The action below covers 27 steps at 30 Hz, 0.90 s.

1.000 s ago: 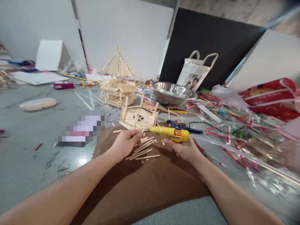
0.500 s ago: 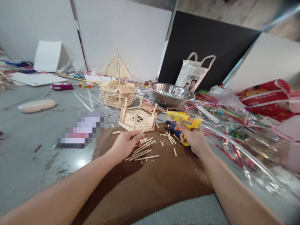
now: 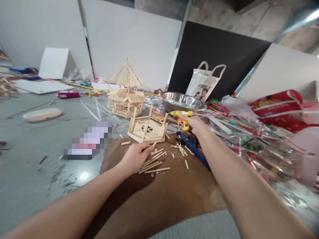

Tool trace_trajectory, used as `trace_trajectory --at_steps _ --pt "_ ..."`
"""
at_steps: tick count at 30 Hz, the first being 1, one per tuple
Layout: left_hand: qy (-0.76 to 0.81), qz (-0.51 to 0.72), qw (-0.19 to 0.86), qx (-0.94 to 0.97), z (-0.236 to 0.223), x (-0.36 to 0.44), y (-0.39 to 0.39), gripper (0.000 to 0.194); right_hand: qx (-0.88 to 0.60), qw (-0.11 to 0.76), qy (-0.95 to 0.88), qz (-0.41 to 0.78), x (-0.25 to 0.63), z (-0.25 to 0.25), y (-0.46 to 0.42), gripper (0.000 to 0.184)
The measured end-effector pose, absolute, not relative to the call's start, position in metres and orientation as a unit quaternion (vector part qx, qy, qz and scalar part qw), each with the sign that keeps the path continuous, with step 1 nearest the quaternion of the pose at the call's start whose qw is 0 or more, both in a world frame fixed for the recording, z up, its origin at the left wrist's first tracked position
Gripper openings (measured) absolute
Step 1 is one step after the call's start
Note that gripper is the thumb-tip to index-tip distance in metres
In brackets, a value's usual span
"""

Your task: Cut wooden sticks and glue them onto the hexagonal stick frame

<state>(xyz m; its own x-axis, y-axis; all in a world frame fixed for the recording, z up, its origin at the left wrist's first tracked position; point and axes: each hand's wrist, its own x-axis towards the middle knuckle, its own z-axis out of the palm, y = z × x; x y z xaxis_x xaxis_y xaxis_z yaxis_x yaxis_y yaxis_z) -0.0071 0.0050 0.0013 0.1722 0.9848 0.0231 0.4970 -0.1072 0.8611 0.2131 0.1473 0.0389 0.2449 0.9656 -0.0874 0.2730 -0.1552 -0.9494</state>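
Observation:
My left hand (image 3: 137,156) is closed, pinching a short wooden stick (image 3: 155,144) between thumb and fingers, just above several loose sticks (image 3: 157,171) on a brown cloth (image 3: 159,202). In my right hand (image 3: 196,125) is a yellow hot glue gun (image 3: 184,114), gripped at its back end, its trigger side partly hidden. Blue-handled pliers (image 3: 195,152) lie just below that hand. Beyond the left hand stands a six-sided frame (image 3: 147,127) of wooden sticks with upright posts. A stick pavilion (image 3: 127,93) with a pointed roof rises behind it.
A steel bowl (image 3: 183,101) stands at the back, by a white tote bag (image 3: 204,81). Plastic strips and wrappers clutter the right side. On the left lie a blurred-out phone-like object (image 3: 88,141), a pale oval case (image 3: 42,115) and a purple box (image 3: 68,94).
My right hand has carried the glue gun forward and left, away from the pliers, uncovering their handles. The left hand stays almost in place with its stick. The view has tilted slightly up.

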Motion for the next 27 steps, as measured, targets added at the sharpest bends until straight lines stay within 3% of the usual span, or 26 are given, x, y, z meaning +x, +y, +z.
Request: trace_trajectory --at_steps 6,14,20,24,27 --pt "0.545 0.329 0.378 0.672 0.002 -0.007 0.006 0.033 -0.692 0.353 -0.523 0.351 0.191 0.027 0.177 0.020" --pt "0.549 0.323 0.376 0.672 0.000 -0.008 0.006 0.033 -0.779 0.210 -0.578 0.124 0.196 0.027 0.172 0.038" --pt "0.552 0.324 0.382 0.667 0.000 -0.007 0.005 0.034 -0.719 0.161 -0.676 0.019 0.201 0.038 0.112 0.022" --pt "0.553 0.324 0.385 0.664 -0.001 -0.006 0.004 0.033 -0.625 0.053 -0.777 0.058 0.198 0.031 0.060 0.018" --pt "0.552 0.323 0.390 0.662 0.000 -0.006 0.004 0.033 -0.615 0.026 -0.782 0.097 0.195 0.020 0.039 0.018"
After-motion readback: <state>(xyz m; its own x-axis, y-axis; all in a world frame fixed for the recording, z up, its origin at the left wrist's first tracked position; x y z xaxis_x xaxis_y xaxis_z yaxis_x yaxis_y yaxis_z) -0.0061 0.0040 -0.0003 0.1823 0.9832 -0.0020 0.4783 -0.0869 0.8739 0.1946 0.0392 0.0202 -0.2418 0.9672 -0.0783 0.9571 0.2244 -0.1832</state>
